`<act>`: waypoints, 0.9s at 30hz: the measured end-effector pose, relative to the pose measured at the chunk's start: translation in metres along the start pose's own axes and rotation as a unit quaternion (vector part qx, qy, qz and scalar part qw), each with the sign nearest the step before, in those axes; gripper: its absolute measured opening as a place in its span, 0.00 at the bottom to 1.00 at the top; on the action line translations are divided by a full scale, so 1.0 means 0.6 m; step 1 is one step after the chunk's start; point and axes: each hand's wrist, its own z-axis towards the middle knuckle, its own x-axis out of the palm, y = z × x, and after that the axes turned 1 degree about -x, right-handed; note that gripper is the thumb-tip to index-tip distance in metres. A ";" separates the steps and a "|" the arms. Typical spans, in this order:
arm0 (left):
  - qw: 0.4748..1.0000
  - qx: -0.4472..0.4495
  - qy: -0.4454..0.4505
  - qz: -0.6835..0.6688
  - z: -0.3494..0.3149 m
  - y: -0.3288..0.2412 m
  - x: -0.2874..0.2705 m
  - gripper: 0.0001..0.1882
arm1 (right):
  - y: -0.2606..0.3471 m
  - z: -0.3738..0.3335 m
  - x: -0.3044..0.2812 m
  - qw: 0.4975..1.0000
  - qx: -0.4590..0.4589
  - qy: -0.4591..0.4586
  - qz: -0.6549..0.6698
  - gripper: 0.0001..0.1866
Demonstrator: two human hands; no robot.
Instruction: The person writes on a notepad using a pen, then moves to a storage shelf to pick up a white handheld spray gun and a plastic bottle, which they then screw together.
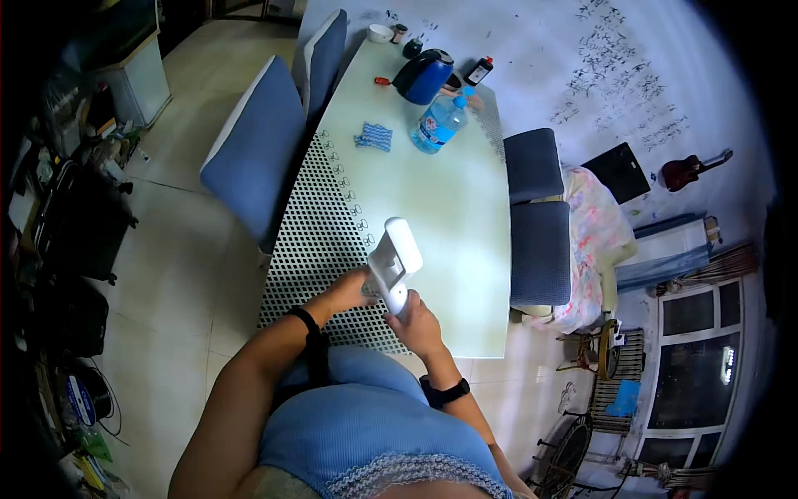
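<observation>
The right fingers [399, 325] are clamped round the handle of a white device [406, 248], whose frame-like head rises beyond them above the surface [465, 258]. The left fingers [359, 279] meet its lower left side; the device partly hides them, so I cannot tell whether they are closed on it. The handle probably gives the right fingers the surest hold, with the left ones there to steady it.

Ahead and to the right of the fingers, the wall [532, 50] carries dark, script-like marks, too fine to make out. The surface spreads under and beyond the fingers, with chairs [258, 141] on both sides. Toward its far end stand a blue kettle [428, 79] and, nearer the fingers, a bottle [439, 125] with an unreadable printed label; left of it lies a wavy-striped cloth [376, 137]. They are likely kept there out of the fingers' way. Farthest off, a red-capped dark bottle [478, 72] has a label, illegible too.
</observation>
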 end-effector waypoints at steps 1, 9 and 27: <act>1.000 0.000 0.001 0.001 0.002 -0.002 0.001 0.28 | -0.014 0.002 0.004 0.996 -0.021 0.029 0.084 0.29; 0.979 -0.095 0.021 -0.180 0.019 0.112 0.062 0.24 | 0.037 -0.002 -0.016 0.930 0.053 0.295 0.212 0.21; 0.960 -0.102 0.035 -0.257 -0.004 0.068 0.030 0.26 | 0.060 0.091 -0.205 0.938 -0.261 -0.053 -0.220 0.27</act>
